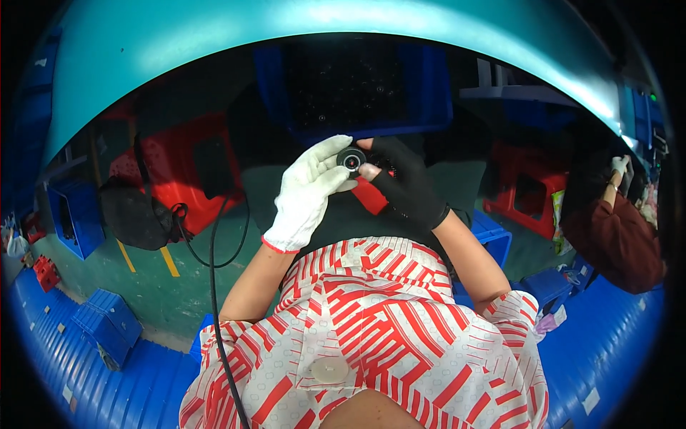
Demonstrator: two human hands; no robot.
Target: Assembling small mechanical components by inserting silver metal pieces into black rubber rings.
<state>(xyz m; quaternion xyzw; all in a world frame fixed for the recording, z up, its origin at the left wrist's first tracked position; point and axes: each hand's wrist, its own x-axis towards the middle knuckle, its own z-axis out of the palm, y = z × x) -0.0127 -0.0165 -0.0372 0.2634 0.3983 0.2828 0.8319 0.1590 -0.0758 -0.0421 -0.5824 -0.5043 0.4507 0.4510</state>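
Head view: looking down over a red-and-white patterned top (pixel 371 322) at two gloved hands raised in front of the chest
Left hand: in a white glove (pixel 306 193), its fingers curled closed around the left side of a small round black part (pixel 351 159)
Right hand: in a black fingerless glove (pixel 406 184), its bare fingertips (pixel 369 171) pinching the right side of the same part
Round black part: held between both hands at mid-frame, just below the blue crate; its centre shows a small light spot
Red piece: a flat red piece (pixel 370 195) sits just under the part, against the black glove's palm; I cannot tell whether it is gripped
Blue crate: a large open blue crate (pixel 429 86) lies straight ahead beyond the hands; its inside is dark, with a few tiny pale specks, contents not readable
Red crates: one (pixel 179 164) at left, another (pixel 525 189) at right, both with dark openings
Small blue bins: stacked at lower left (pixel 107 322) and lower right (pixel 547 286)
Edges: a curved teal rim (pixel 214 57) arches over the top
Open room: green floor (pixel 157 286) with yellow stripes lies at left, crossed by a black cable (pixel 213 272)
Other person: a dark red sleeve (pixel 614 239) at far right, well apart
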